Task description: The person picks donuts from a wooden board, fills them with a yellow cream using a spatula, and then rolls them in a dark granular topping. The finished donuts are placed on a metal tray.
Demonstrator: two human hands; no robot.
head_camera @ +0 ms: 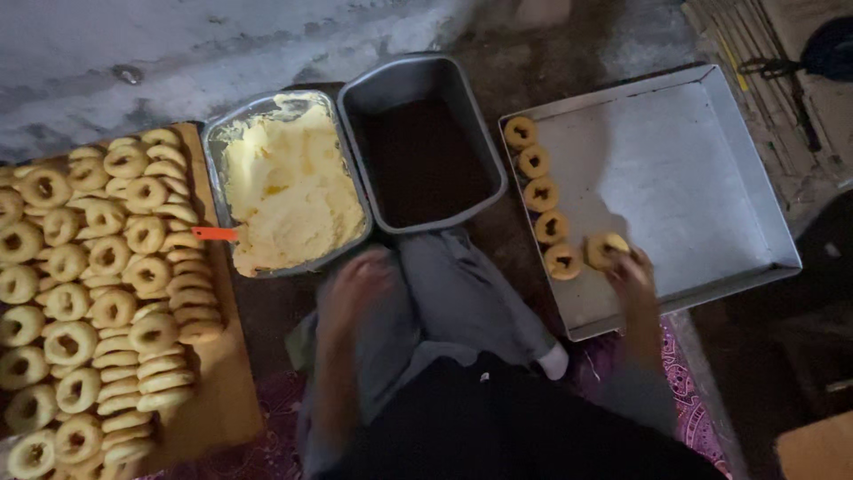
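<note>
Rings of dough are lying in a short column down the left side of the metal tray (711, 169), and the right hand (633, 274) is resting at the column's foot, at the tray's near edge. Its fingers are closing around one filled ring (604, 249), which is sitting flat on the tray floor just right of the lowest ring in the column (563, 260). The held ring is lying directly beyond the fingertips, toward the tray's middle, with its hole facing up; being round, it is showing no long axis. Whether the fingers are pinching it firmly or only touching it is hard to tell through the blur.

The left hand (355, 284) is hanging blurred over the grey-trousered knee, near the front rim of the cream pan (213, 142), apparently loose and holding nothing, though the blur is hiding whether its fingers are spread. An orange-handled tool (216, 234) is sticking out of that pan's left rim. A dark pan (422, 80) is sitting between the cream pan and the tray. Plain rings are lying heaped on the wooden board (209, 391) at far left, well apart from the right hand and nearer the left one.
</note>
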